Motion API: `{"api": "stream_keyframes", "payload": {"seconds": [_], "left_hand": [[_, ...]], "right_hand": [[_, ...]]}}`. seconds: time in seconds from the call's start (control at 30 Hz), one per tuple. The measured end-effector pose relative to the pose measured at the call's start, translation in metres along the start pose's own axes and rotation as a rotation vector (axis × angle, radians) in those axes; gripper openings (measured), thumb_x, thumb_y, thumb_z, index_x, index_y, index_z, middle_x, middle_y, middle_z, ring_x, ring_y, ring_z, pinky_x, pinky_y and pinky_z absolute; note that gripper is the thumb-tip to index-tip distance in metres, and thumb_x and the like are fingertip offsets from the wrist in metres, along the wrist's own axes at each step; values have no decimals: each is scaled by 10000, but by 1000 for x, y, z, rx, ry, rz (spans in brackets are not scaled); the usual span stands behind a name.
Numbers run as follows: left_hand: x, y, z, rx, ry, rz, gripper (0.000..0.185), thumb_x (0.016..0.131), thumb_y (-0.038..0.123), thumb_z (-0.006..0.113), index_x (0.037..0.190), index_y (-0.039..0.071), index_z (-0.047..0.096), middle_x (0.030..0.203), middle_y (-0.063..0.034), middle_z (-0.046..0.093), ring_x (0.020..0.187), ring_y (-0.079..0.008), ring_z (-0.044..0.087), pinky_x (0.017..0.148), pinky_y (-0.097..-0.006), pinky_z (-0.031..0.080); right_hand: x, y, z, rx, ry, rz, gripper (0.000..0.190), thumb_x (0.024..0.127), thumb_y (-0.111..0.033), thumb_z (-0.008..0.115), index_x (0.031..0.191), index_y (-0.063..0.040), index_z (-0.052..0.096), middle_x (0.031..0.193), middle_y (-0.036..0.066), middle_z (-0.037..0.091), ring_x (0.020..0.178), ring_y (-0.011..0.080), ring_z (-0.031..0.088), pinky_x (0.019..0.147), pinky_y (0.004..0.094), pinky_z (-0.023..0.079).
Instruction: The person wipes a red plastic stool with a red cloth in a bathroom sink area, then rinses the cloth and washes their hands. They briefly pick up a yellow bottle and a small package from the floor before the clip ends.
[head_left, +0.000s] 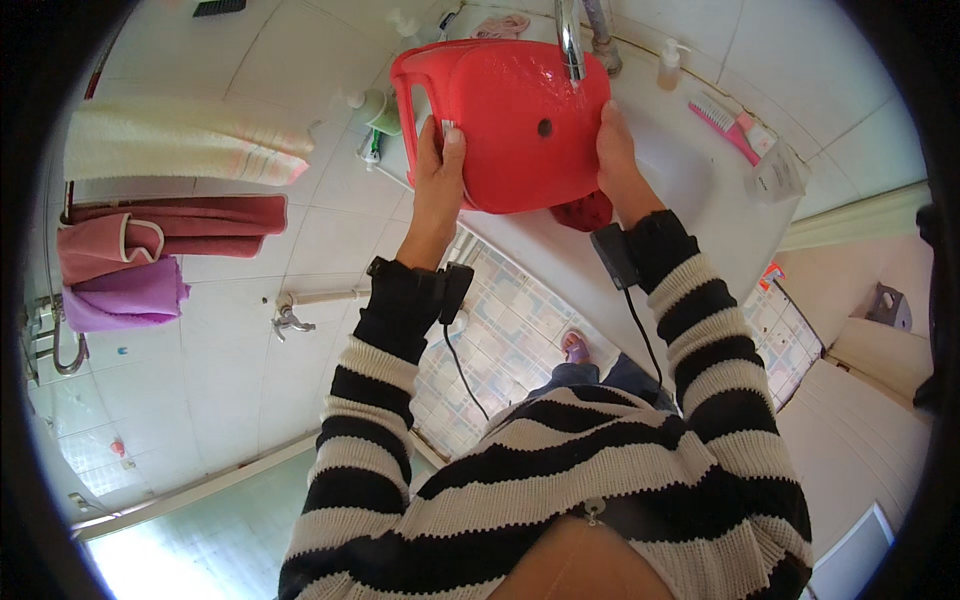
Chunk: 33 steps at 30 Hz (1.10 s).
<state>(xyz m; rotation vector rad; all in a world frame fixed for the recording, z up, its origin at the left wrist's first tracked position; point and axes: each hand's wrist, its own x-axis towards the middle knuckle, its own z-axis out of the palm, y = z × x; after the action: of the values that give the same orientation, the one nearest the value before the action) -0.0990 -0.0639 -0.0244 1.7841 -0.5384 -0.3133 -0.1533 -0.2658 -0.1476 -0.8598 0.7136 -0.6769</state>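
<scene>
A red plastic stool (517, 142) with a round hole in its wet seat is tilted under the chrome faucet (571, 52), over the white washbasin (679, 172). My left hand (442, 161) grips it at the left, thumb on the seat and fingers by the side opening. At the right edge, my right hand (619, 146) holds the seat, with its fingers largely hidden behind it. Below the stool, between my hands, part of a dark red cloth or similar item (583, 211) shows.
A pump bottle (669, 66), a pink brush (724, 127) and a clear plastic container (776, 176) stand or lie along the basin's right rim. A green pump bottle (380, 111) is left of the stool. Towels (180, 225) hang on the left wall near a tap (289, 319).
</scene>
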Motion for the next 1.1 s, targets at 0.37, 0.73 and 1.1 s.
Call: {"api": "stream_keyframes", "payload": {"seconds": [0.37,0.73,1.1], "left_hand": [[15,6,27,61,132,-5,735,991,455,400,1460,-61,168,1484,-234,249,1369,-329,277,1113,-367,248],[31,4,23,-253,113,-24,354,996,250,475,1237,-9,461,1083,-63,568,918,-135,519,827,-306,442],[37,8,33,-192,149,-68,273,1013,263,446,1024,2,524,808,-8,545,734,-94,479,700,-271,417]], "right_hand": [[-68,8,85,-925,108,-835,558,964,-330,441,1379,32,347,1460,266,305,1386,391,250,1107,570,161],[-62,21,5,-709,55,-560,187,897,-209,485,929,-39,554,1265,201,506,1191,401,459,1017,522,330],[-43,121,-80,-1621,-330,-396,441,777,-217,666,1197,-142,552,1293,201,469,1178,449,438,918,534,436]]}}
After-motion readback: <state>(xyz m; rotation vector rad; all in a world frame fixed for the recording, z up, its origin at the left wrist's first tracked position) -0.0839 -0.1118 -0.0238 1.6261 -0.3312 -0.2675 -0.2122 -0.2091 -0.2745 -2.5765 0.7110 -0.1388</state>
